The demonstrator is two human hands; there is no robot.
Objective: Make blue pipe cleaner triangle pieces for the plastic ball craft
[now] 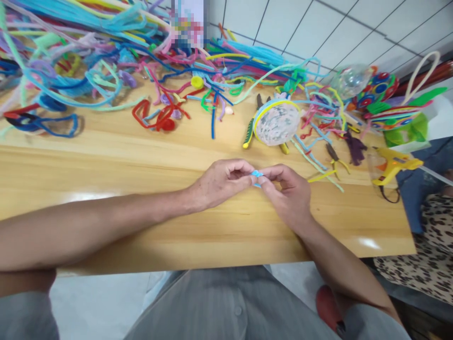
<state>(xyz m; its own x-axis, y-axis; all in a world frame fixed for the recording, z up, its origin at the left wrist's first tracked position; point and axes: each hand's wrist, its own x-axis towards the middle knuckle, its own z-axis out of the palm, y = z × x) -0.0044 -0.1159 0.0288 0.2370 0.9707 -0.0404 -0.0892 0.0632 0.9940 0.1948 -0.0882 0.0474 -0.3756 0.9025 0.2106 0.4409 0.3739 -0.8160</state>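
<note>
Between my two hands, over the front half of the wooden table (123, 172), is a small light blue piece of pipe cleaner (257, 174), bent or coiled. My left hand (228, 182) pinches its left side between thumb and forefinger. On its right side the thumb and fingers of my right hand (288, 191) are closed on the same piece. The fingertips cover much of it, so its full shape is hidden. Just beyond my hands stands a clear patterned bowl-like thing (278, 123) with a yellow and light blue rim, lying against green-and-yellow-handled pliers (248, 134).
Heaps of coloured pipe cleaners (116, 28) line the table's back along the tiled wall (283, 23). Red pipe cleaner pieces (166, 123) lie beyond my left hand. At the right are small pliers (336, 159), a yellow glue gun (396, 164) and a person in leopard-print cloth (424, 250).
</note>
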